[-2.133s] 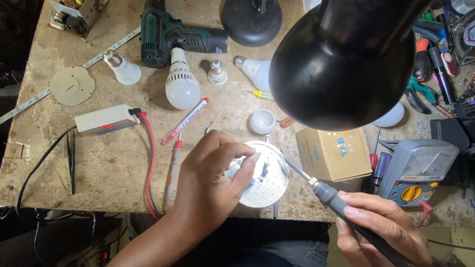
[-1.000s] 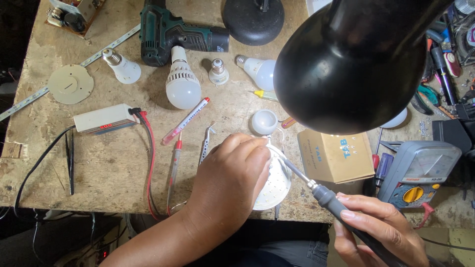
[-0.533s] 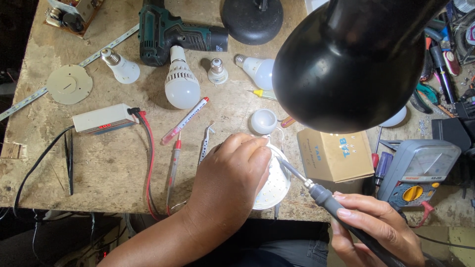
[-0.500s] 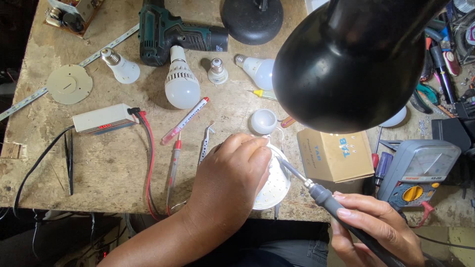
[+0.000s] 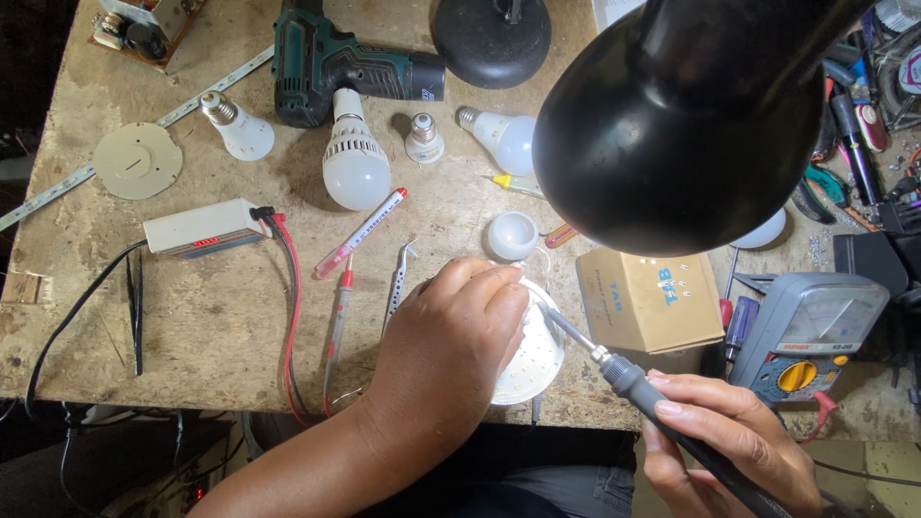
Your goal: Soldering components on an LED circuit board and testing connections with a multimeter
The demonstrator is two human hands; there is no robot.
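left hand (image 5: 451, 336) now covering round board (image 5: 532, 360)

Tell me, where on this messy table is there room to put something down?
The biggest bare patch of the wooden table lies between the black tweezers and the red wires, below the white box. It is crowded along the top by the bulbs and the drill, and on the right around the cardboard box and the multimeter.

Round white LED disc (image 5: 537, 360): flat plate dotted with small chips, lying at the worktop's near edge, largely covered from the left. Soldering iron (image 5: 633, 379): grey handle, slim metal tip slanted up-left, tip resting at the disc's upper right rim.
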